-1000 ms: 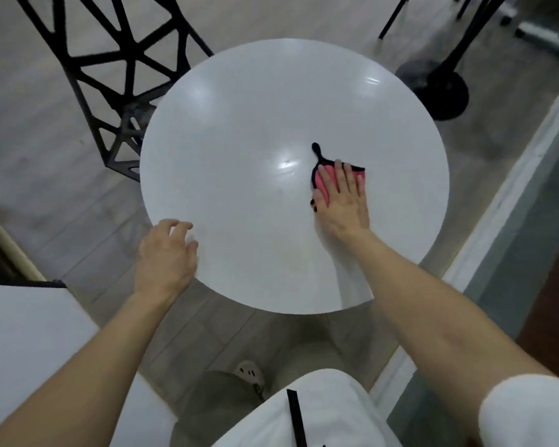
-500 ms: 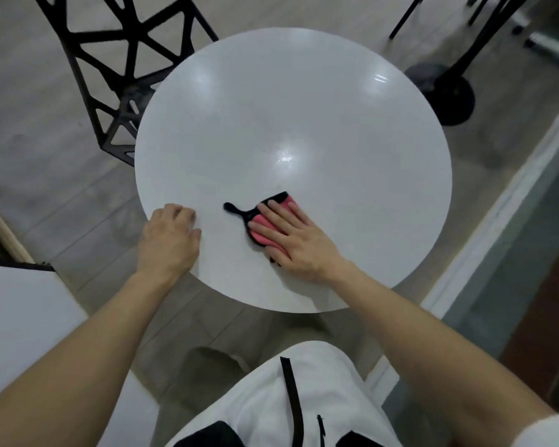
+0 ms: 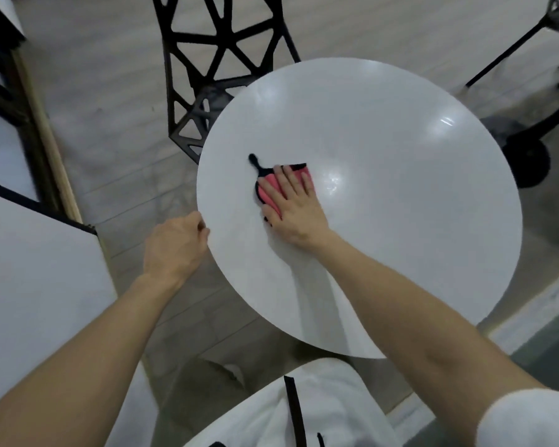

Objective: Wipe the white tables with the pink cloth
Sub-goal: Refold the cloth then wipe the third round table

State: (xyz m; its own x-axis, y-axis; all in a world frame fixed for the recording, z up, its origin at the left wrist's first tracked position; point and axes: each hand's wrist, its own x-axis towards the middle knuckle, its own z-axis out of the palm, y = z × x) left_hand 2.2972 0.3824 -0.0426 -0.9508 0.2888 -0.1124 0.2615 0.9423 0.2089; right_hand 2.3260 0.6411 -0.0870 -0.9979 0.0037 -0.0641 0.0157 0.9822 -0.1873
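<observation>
Now | right hand [image 3: 296, 216] presses pink cloth [image 3: 268, 188] | left hand [image 3: 174, 250] grips table [image 3: 407, 227] edge

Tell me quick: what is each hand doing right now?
Left hand: fingers curled, gripping the rim of the round white table.
Right hand: open, straight fingers pressing the pink cloth flat on the table.

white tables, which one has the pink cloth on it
The round white table, where the right hand presses the pink cloth flat. The straight-edged white table at the left shows no cloth.
</observation>
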